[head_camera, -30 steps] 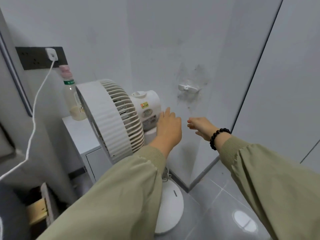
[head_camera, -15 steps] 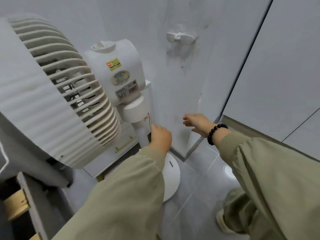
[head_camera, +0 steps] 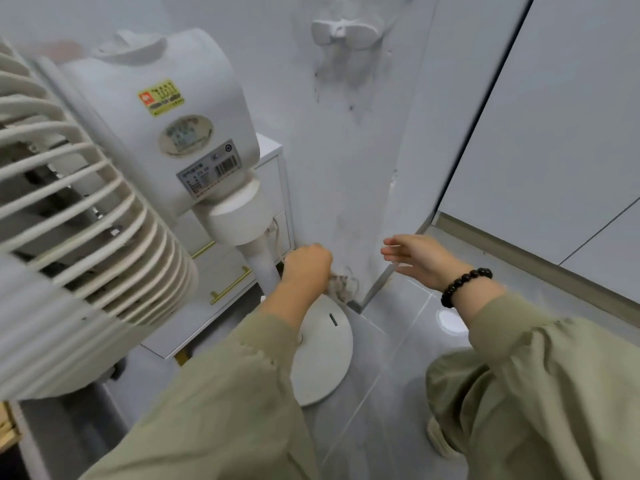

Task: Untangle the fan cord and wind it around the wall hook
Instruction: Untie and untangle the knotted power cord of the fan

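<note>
Fan cord (head_camera: 341,287) in a blurred tangle low in the corner, just beside the pole (head_camera: 262,268) and above the round base (head_camera: 325,358), with one thin run of it dropping from the fan's neck down the pole. We see the left hand (head_camera: 306,268) curled at the tangle and, as far as the blur allows, gripping it; the fingers themselves are hidden behind the back of the hand. The right hand (head_camera: 415,259) hovers near by with fingers straight and spread, holding nothing, a dark bracelet (head_camera: 464,284) at its wrist. The hook (head_camera: 346,31) sits well above on the wall, bare of cord. In our judgement the step is the gathering and loosening of the knot. It would go best if the left hand lifts the bundle clear of the pole and base and holds it slack, while the right hand picks out single loops. Pulling hard would only tighten them or tug the fan. Only a freed length should go up to the hook. Against the frame of half a second ago, the left hand has left the pole and gone to its far side, into the tangle, and the view has dropped closer to the floor. The right hand has kept much the same place. A second ago both hands were up by the motor housing (head_camera: 162,116).
</note>
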Motion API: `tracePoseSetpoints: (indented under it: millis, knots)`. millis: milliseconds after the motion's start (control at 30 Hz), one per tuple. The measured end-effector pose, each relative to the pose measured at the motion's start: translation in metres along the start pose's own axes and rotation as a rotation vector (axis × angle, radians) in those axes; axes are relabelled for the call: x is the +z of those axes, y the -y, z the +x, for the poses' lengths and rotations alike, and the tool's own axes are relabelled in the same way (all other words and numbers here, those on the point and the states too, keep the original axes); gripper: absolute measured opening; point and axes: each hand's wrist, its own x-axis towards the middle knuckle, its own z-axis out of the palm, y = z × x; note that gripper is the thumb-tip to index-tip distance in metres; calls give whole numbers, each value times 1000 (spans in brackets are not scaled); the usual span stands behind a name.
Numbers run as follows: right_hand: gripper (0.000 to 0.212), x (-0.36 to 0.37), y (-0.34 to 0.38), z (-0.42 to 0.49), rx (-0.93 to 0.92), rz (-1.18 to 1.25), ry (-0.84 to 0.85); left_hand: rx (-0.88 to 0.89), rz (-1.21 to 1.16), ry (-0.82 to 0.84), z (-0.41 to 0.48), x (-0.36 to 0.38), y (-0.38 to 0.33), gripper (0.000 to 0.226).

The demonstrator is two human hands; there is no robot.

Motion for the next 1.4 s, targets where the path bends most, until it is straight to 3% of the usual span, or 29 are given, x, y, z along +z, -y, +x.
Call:
tracePoseSetpoints:
  millis: [133,433,600,733,800,967,1200,1400]
  knots:
    - [24,5,5,6,12,-78,-18,11,-348,-143,3,-11,-7,20]
    - [22,10,33,3,-14,167,-21,-90,-928,-268,26,-32,-13,24]
    - [13,10,27,-1,-56,205,85,-86,-961,-218,25,-44,-13,29]
    - [50,7,25,-7,-108,124,61,-106,-989,-182,28,-47,-17,30]
    - [55,5,25,-12,-209,84,-14,-115,-1017,-190,29,-51,-18,33]
    - [48,-2,22,-19,-351,-69,-185,-111,-1045,-134,32,-57,-28,35]
    - [38,-10,38,-28,-574,-366,-358,-127,-1446,-98,35,-71,-31,31]
    - [25,-12,40,-39,-691,-383,-460,-115,-1450,-38,27,-77,-30,25]
